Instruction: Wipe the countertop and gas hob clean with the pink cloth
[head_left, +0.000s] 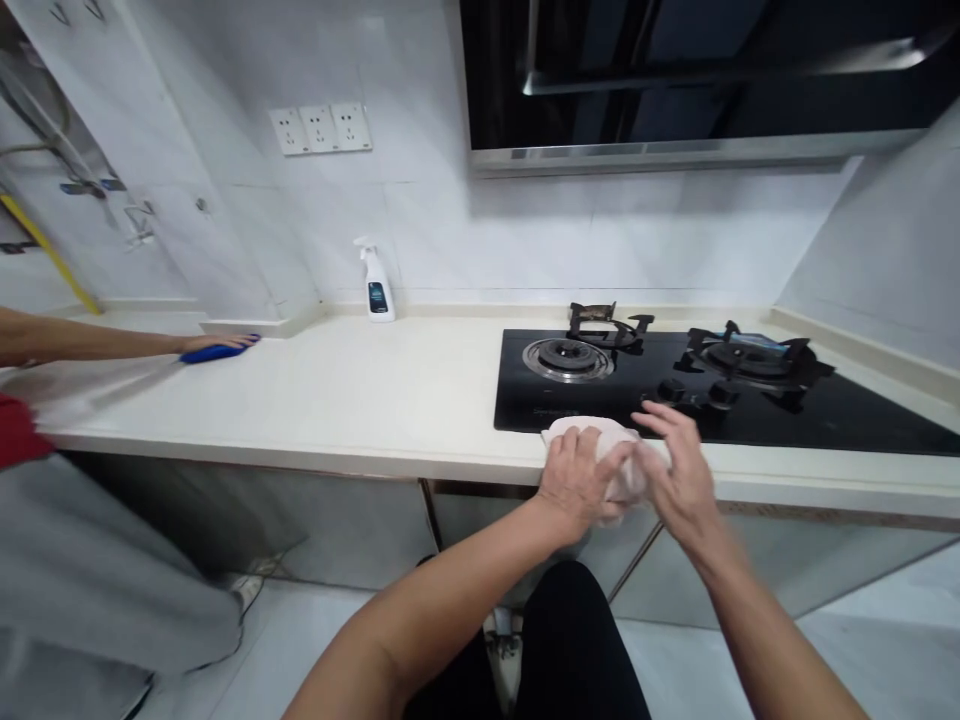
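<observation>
A pale pink cloth (592, 432) lies bunched at the front edge of the black glass hob (810, 415). My left hand (574, 480) rests on the cloth with its fingers curled over it. My right hand (675, 470) is just to the right, fingers stretched out and touching the cloth's right side near the hob's knobs (694, 392).
The hob has two burners (568, 357) and sits in a cream countertop (337, 390). A white spray bottle (377, 281) stands by the tiled wall. At the left, another person's hand presses a blue cloth (214, 351) on the counter. An extractor hood (697, 80) hangs above.
</observation>
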